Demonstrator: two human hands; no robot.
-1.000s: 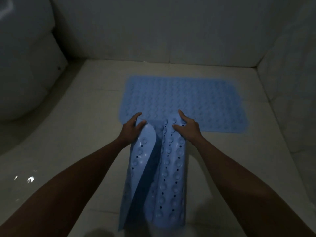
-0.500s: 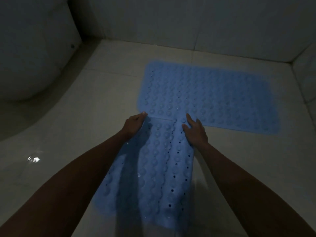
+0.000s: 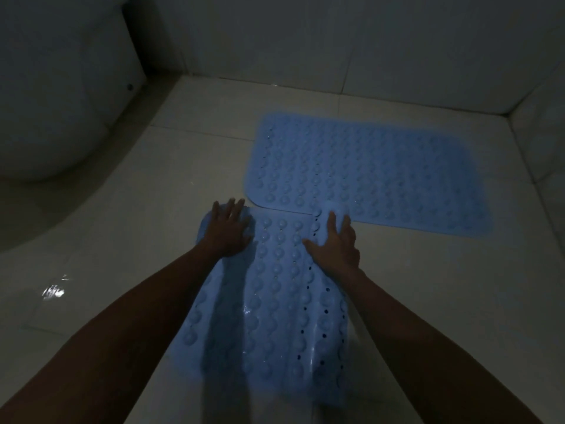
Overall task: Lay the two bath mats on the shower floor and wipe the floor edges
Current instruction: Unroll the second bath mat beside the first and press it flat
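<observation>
Blue near mat (image 3: 275, 316) at lower centre, left hand (image 3: 227, 229) and right hand (image 3: 336, 241) pressing flat with straight fingers, far mat (image 3: 382, 172) upper right on floor (image 3: 137, 209).

Near mat (image 3: 275, 316): soft blue rubbery plastic, surface studded with rounded bumps, perforated with small holes, slight sheen. Far mat (image 3: 382, 172): same bumped blue material. Floor (image 3: 122, 240): glossy, smooth pale tile. Walls (image 3: 305, 41): smooth tile.
</observation>
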